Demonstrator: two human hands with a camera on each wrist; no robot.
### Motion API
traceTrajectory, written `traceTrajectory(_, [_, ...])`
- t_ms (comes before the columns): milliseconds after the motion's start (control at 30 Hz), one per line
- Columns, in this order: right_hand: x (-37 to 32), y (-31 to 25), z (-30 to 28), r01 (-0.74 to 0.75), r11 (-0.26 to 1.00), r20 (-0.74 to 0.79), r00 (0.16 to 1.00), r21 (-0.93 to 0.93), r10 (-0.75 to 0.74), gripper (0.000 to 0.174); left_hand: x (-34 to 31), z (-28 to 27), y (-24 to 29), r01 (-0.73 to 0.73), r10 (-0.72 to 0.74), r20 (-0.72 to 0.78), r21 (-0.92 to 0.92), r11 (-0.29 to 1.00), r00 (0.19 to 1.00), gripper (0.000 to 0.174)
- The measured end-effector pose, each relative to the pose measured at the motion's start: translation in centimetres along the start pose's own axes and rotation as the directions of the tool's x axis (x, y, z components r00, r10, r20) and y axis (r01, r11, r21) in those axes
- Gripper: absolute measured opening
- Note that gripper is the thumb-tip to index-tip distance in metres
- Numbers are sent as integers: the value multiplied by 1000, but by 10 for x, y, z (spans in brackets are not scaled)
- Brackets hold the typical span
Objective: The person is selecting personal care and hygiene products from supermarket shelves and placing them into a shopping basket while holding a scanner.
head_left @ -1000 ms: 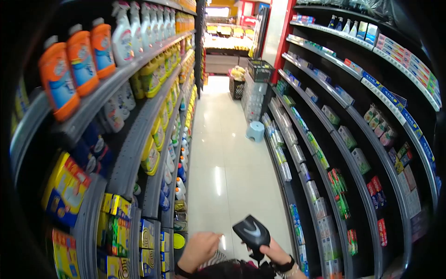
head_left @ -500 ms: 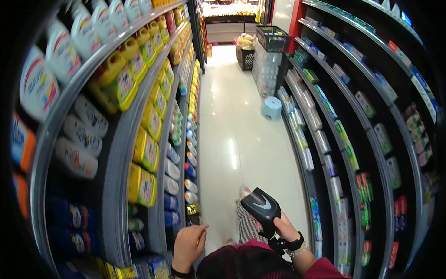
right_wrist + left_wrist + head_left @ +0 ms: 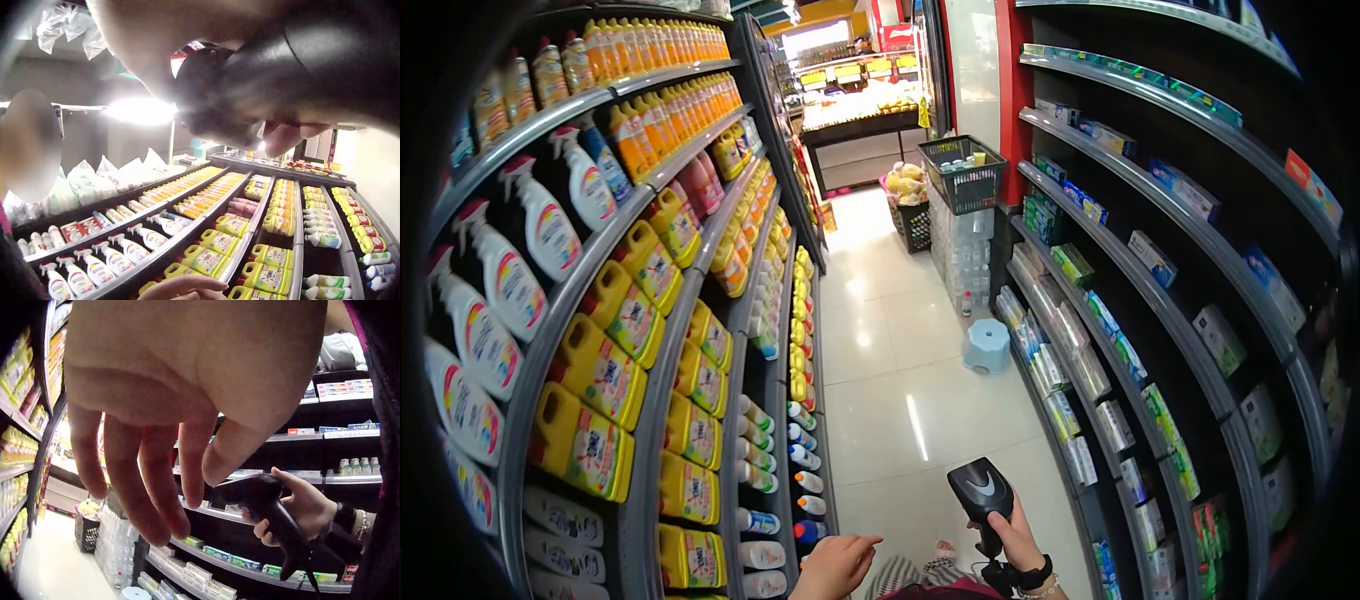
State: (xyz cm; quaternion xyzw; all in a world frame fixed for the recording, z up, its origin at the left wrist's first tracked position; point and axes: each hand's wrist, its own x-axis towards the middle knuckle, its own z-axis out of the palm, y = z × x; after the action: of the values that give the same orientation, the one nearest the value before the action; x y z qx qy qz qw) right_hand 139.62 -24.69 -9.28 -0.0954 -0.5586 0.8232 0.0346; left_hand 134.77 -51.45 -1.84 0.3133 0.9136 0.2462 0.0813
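My right hand (image 3: 1018, 535) grips a black handheld barcode scanner (image 3: 981, 490) by its handle, the scanner's head tilted up and forward over the aisle. In the left wrist view, the fingers of that hand curl round the scanner (image 3: 275, 512) and a cable hangs from its lower end. My left hand (image 3: 837, 566) is held out to the left with nothing in it. Its fingers (image 3: 156, 481) hang loosely downward, apart from one another, in the left wrist view. Nearest to it are white bottles (image 3: 762, 555) on the lower left shelf.
Shelves of yellow jugs (image 3: 605, 365) and spray bottles (image 3: 490, 340) line the left side. Boxed goods (image 3: 1170, 440) fill parts of the right shelves (image 3: 1120, 160). A blue stool (image 3: 986, 346), stacked bottles (image 3: 960, 260) and a black basket (image 3: 963, 180) stand along the right of the tiled aisle (image 3: 890, 400).
The head view has moved down the aisle and tilted up, past the orange bottles on the left. The right hand keeps hold of the scanner; the left stays empty.
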Motion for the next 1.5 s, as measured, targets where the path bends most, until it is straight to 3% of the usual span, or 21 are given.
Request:
traceTrajectory(133, [68,7,-26,-104,993,-70,992,54,108,59,82,-2,-38,25,-10,70,-218,976,998,18])
traceTrajectory(200, [107,9,-31,-143,990,-143,979,12,143,53,120,2,-67,-34,31,-19,-151,988,999,17])
traceTrajectory(333, [207,4,-38,-193,981,-244,952,-2,186,49,210,3,-131,-11,3,-46,-175,985,999,17])
traceTrajectory(433, [298,-10,-31,-151,985,-259,952,77,166,46,288,-8,-182,-13,5,-45,-178,984,999,17])
traceTrajectory(600, [467,-53,-9,-211,953,-51,973,219,227,55,420,-59,-256,-26,4,-147,-146,989,989,17])
traceTrajectory(800, [625,-84,21,-244,968,63,969,62,241,62,543,-100,-321,-35,20,-241,-58,998,970,18])
traceTrajectory(867, [666,-84,12,-264,961,117,960,77,254,61,574,-113,-329,-22,-36,-260,-217,976,965,16])
traceTrajectory(900, [689,-81,8,-293,932,107,955,215,276,52,592,-117,-336,-8,-48,-257,-213,977,965,15])
traceTrajectory(933, [713,-79,3,-284,931,105,958,228,266,52,608,-120,-343,-16,-35,-252,-201,980,967,15])
traceTrajectory(1100, [865,-63,-43,-289,907,105,957,306,269,49,712,-130,-376,146,-178,-316,-121,982,932,15])
traceTrajectory(1133, [898,-67,-49,-297,890,91,955,347,283,48,743,-139,-375,215,-255,-243,-179,960,936,16])
traceTrajectory(1233, [993,-88,-66,-234,873,51,971,429,235,46,845,-155,-393,185,-207,-175,-136,973,963,17])
traceTrajectory(1300, [1045,-114,-76,-193,884,32,980,427,198,49,925,-186,-388,69,-94,-147,-167,984,985,18])
traceTrajectory(1367, [1090,-139,-86,-31,937,-100,993,349,70,47,1007,-215,-379,-1,-10,-88,-127,992,996,18])
traceTrajectory(1400, [1112,-149,-94,12,917,-141,989,400,49,42,1043,-226,-375,-44,38,-70,-90,995,997,18])
traceTrajectory(1433, [1136,-156,-104,39,916,-177,984,400,36,42,1086,-231,-381,-102,99,-75,-37,994,992,19])
traceTrajectory(1467, [1152,-163,-119,59,920,-226,974,387,32,42,1122,-234,-380,-297,301,-179,47,954,937,13])
traceTrajectory(1500, [1166,-167,-127,78,920,-252,967,383,23,42,1157,-240,-378,-285,288,-153,39,958,945,13])
